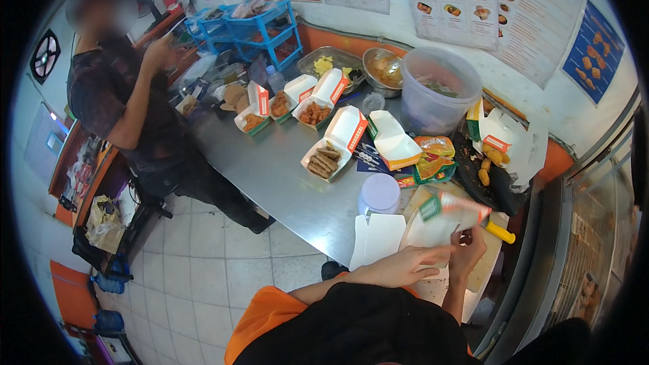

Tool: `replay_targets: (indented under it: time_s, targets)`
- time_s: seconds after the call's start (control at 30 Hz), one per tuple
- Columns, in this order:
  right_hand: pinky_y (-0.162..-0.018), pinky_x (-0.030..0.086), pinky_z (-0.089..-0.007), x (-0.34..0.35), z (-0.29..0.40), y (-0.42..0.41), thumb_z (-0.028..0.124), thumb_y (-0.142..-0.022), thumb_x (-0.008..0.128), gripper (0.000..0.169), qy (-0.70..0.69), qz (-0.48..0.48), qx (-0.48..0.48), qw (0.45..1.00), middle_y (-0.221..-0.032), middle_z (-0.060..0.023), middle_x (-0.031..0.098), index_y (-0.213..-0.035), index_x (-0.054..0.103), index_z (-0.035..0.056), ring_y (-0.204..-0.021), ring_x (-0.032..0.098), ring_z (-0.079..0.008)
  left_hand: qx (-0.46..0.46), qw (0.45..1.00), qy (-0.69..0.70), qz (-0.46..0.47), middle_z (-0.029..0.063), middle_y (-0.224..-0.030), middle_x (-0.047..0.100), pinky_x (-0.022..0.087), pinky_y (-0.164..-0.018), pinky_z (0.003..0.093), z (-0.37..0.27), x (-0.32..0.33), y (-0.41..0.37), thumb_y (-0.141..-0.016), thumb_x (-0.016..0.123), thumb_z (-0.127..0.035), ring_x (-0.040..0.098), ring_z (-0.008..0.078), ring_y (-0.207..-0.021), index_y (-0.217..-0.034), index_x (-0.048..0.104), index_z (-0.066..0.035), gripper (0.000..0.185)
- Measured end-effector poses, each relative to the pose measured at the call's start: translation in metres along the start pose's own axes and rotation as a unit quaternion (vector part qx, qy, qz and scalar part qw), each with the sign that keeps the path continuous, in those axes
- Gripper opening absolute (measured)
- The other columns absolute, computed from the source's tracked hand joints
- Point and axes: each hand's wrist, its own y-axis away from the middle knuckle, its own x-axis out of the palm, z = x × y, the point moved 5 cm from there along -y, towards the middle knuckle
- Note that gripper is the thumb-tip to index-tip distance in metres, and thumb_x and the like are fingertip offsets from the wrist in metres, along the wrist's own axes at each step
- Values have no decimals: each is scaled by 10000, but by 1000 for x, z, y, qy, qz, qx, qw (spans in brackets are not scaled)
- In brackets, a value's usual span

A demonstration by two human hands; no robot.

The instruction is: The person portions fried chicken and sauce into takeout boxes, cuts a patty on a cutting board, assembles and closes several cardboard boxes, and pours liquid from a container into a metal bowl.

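Observation:
A partly folded white cardboard food box [438, 218] with orange and green print, blurred by motion, is between my hands at the near right of the steel table. My right hand [467, 251] grips its near edge with bent fingers. My left hand [408, 265] lies across the near side of the box, fingers stretched toward my right hand; whether it grips the card cannot be told. Left of it, an unfolded white carton [376, 240] lies against a jar with a lilac lid [379, 193]. A yellow-handled knife [499, 231] rests on the cutting board [479, 271], beyond my right hand.
Open boxes of fried food [314, 114] and one of brown sticks [323, 162] stand on the steel table [253, 162]. An empty open box [394, 142], a seasoning packet [435, 157], a large plastic tub [440, 91] and a black tray [469, 162] are farther back. A person [127, 91] stands left.

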Motion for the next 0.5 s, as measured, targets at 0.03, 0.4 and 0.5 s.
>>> replay_targets:
  time_s: [0.03, 0.4, 0.5]
  targets:
    - [-501, 391, -207, -4, -2, -5, 20, -822, 687, 106, 9, 0, 37, 999, -696, -46, 572, -883, 606, -13, -559, 518, -103, 16, 1000, -8, -8, 185, -1262, 552, 347, -1068, 383, 5, -5, 4, -911, 641, -171, 502, 296, -1231, -1393, 409, -50, 548]
    - [-866, 408, -305, 10, 18, 54, 192, -957, 550, 339, -260, 116, 62, 957, -1085, -124, 556, -1202, 493, -35, -990, 528, -178, -26, 944, 204, -258, 40, -1011, 538, 409, -863, 253, 37, -19, -1, -910, 642, -95, 499, 78, -1000, -1274, 506, -4, 399]
    - [-972, 356, -324, 24, 20, 56, 269, -981, 508, 429, -322, 141, 143, 925, -1209, -119, 519, -1297, 446, -14, -1095, 491, -180, 8, 937, 138, -321, 30, -966, 511, 407, -847, 251, 40, -25, 1, -875, 657, -54, 499, 97, -943, -1344, 431, -25, 521]
